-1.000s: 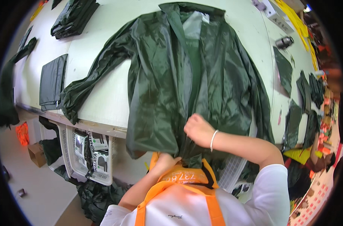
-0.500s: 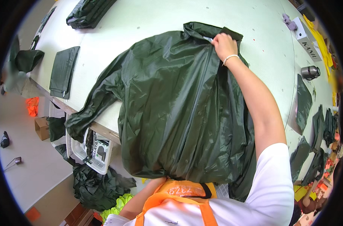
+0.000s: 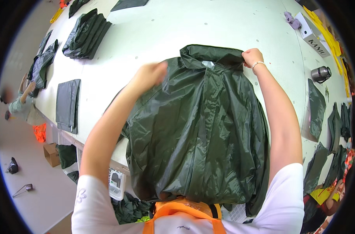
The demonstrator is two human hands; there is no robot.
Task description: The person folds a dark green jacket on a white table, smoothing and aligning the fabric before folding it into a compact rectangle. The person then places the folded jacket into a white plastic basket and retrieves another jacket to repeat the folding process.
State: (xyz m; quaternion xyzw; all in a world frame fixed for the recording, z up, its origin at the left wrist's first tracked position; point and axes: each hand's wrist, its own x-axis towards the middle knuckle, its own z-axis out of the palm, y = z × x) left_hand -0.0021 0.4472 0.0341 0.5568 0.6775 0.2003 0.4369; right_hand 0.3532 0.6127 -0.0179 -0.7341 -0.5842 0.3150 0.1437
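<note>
now | dark green raincoat (image 3: 201,132) | collar points away | long axis near-far | hands (image 3: 252,57) at shoulders

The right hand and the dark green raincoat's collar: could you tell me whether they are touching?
Touching. The head view shows the right hand with its fingers closed on the collar edge of the dark green raincoat, with no gap between them.

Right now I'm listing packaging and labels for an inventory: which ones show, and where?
White rectangular cardboard box with dark lettering: far right of the white table.
Small pale label: inside the dark green raincoat's collar, between the hands.
Brown cardboard box: on the floor, left.
</note>
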